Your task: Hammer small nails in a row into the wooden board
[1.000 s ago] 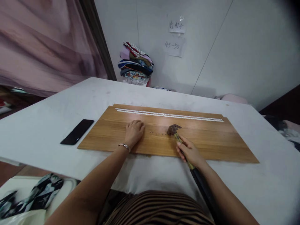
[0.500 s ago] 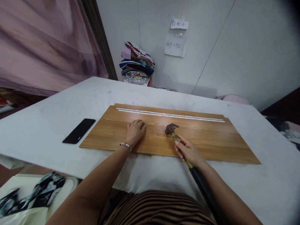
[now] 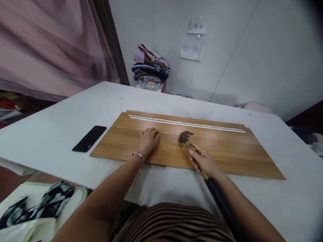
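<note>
A wooden board (image 3: 227, 153) lies on the white table, with two pale printed strips (image 3: 186, 123) along its far side. My left hand (image 3: 148, 139) rests on the board, left of the middle, palm down with its fingers lying on the wood. My right hand (image 3: 202, 159) is wrapped round the handle of a claw hammer (image 3: 185, 136), whose rusty head is over the board. Between the left hand and the hammer head, several tiny nail-like specks (image 3: 170, 143) show in a short row.
A black phone (image 3: 89, 138) lies on the white table (image 3: 58, 127) left of the board. Folded clothes (image 3: 151, 69) are stacked behind the table by the wall. A pale chair with patterned cloth (image 3: 54, 198) stands at the lower left.
The whole view has shifted slightly, so the board and phone appear a little further right. Both hands keep nearly the same places on the board, and the right one still holds the hammer.
</note>
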Available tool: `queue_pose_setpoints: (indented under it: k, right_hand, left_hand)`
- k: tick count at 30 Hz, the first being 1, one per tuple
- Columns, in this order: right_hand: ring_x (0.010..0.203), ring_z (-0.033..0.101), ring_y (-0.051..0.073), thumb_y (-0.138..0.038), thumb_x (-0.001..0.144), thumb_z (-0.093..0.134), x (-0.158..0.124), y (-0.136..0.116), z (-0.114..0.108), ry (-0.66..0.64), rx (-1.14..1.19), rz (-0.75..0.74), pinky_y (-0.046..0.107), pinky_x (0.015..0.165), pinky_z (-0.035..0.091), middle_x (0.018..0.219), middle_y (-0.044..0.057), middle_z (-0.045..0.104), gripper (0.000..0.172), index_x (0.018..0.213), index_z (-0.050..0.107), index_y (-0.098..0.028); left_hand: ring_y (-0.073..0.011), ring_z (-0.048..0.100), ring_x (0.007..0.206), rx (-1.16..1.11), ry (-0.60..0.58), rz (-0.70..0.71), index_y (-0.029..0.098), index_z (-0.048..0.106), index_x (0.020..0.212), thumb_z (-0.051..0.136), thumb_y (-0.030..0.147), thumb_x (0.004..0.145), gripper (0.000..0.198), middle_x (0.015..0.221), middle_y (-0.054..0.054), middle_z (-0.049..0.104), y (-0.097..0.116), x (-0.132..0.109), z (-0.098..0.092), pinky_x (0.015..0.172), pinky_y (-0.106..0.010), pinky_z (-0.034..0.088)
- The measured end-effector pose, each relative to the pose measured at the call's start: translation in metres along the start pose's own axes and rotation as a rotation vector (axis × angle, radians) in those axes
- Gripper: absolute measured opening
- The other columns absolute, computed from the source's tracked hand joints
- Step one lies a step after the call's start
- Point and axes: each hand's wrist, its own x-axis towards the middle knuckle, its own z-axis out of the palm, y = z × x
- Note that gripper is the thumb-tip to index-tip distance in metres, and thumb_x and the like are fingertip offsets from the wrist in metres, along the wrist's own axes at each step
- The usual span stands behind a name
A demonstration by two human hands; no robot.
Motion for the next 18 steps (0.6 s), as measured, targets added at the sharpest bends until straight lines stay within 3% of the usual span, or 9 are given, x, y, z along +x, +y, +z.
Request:
queue_pose_setpoints:
  k: [9, 18]
  right_hand:
    - [0.033, 0.039, 0.004, -0.039, 0.085, 0.052, 0.002, 0.008, 0.004, -0.036, 0.002, 0.028, 0.015, 0.028, 0.032, 0.062, -0.007, 0.050, 0.061, 0.141, 0.038, -0.017]
    - [0.033, 0.039, 0.004, -0.040, 0.084, 0.053, 0.005, -0.006, 0.010, -0.024, -0.013, 0.015, 0.016, 0.029, 0.032, 0.064, -0.007, 0.051, 0.062, 0.140, 0.039, -0.017]
  left_hand:
    - [-0.0212, 0.050, 0.115, -0.019, 0.001, 0.001, 0.024, 0.063, 0.100, 0.046, 0.033, 0.087, 0.023, 0.121, -0.004, 0.062, 0.002, -0.001, -0.001, 0.098, -0.040, 0.032]
    - [-0.0210, 0.049, 0.115, -0.026, -0.002, 0.002, 0.024, 0.063, 0.100, 0.046, 0.033, 0.087, 0.023, 0.119, -0.004, 0.062, 0.000, -0.001, 0.000, 0.098, -0.040, 0.032]
